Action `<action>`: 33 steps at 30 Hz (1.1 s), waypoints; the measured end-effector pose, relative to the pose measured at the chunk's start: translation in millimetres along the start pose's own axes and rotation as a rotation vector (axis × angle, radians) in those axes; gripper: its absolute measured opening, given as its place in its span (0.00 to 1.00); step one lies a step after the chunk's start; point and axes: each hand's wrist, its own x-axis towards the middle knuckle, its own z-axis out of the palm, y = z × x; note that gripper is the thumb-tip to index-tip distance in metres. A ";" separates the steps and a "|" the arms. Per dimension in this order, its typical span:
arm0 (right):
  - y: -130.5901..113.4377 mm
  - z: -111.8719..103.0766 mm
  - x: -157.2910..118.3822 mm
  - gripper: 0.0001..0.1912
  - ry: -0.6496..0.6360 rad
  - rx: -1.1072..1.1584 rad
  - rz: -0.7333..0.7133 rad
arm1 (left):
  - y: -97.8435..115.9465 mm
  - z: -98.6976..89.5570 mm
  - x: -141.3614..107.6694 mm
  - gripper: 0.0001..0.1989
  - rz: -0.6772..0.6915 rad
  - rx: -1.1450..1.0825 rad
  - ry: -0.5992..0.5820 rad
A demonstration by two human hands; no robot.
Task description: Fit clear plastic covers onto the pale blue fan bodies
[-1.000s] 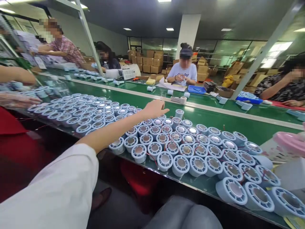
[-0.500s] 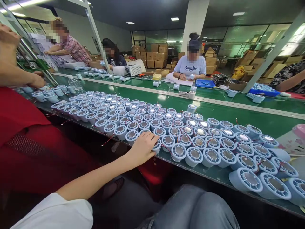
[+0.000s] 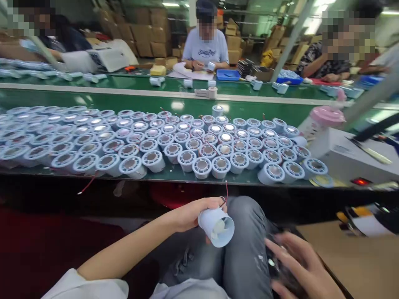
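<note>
My left hand [image 3: 191, 214] is wrapped round a light blue plastic cup-shaped housing [image 3: 215, 227], held above my lap. The housing's hollow end faces me, with a whitish part inside it, and a thin red and black wire with a small plug sticks up from its far side. My right hand [image 3: 301, 263] is blurred at the lower right. Its fingers are apart over a dark, shiny heap or bag [image 3: 279, 259] beside my leg, whose contents I cannot make out. In front, rows of similar blue housings [image 3: 201, 166] stand on the bench with their round metal-centred ends up.
A green conveyor belt [image 3: 124, 101] runs behind the rows. On the right are a grey-white box [image 3: 352, 153] with a red light and a pink-lidded cup [image 3: 324, 118]. A cardboard surface [image 3: 358, 261] lies at lower right. Several people work across the belt.
My left hand has lifted from the front row with a blue housing and brought it over my lap. My right hand has come into view. The view has turned right.
</note>
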 end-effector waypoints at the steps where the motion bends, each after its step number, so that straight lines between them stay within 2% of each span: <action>1: -3.5 3.9 3.9 0.23 -0.005 -0.036 0.004 | -2.7 3.6 10.2 0.18 -0.037 0.008 -0.075; 3: -7.0 11.7 18.4 0.26 -0.039 -0.112 0.023 | -2.9 8.6 24.3 0.19 -0.095 0.115 -0.209; 6: -5.9 18.5 39.8 0.25 -0.172 -0.131 0.071 | 6.1 12.6 32.2 0.20 -0.109 0.425 -0.368; 9: -4.4 18.8 43.9 0.20 -0.295 -0.052 0.131 | 16.5 15.5 32.1 0.15 0.001 0.725 -0.405; 11: -4.7 18.0 39.1 0.19 -0.282 0.001 0.175 | 20.0 16.7 31.5 0.13 0.060 0.843 -0.420; 13: -5.8 18.3 33.6 0.21 -0.223 0.007 0.193 | 20.2 16.6 31.8 0.13 0.062 0.891 -0.450; 15: -7.2 20.1 30.5 0.22 -0.220 -0.003 0.185 | 18.2 15.3 32.5 0.13 0.057 0.931 -0.475; 19: -9.0 26.1 30.5 0.15 -0.365 0.172 0.224 | 14.5 14.1 30.7 0.11 0.127 1.008 -0.503; 22: -9.3 28.6 31.2 0.08 -0.409 0.445 0.390 | 14.2 18.4 22.9 0.10 0.151 1.035 -0.387; 26: -11.0 27.5 32.1 0.07 -0.385 0.686 0.599 | 9.2 27.7 10.9 0.11 0.181 0.987 -0.068; 29: -14.1 25.5 33.5 0.16 -0.262 0.746 0.651 | -2.9 29.4 10.3 0.23 0.312 0.908 0.095; 33: -16.1 22.5 35.2 0.18 -0.054 0.726 0.684 | -24.0 22.2 20.0 0.33 0.483 0.893 0.149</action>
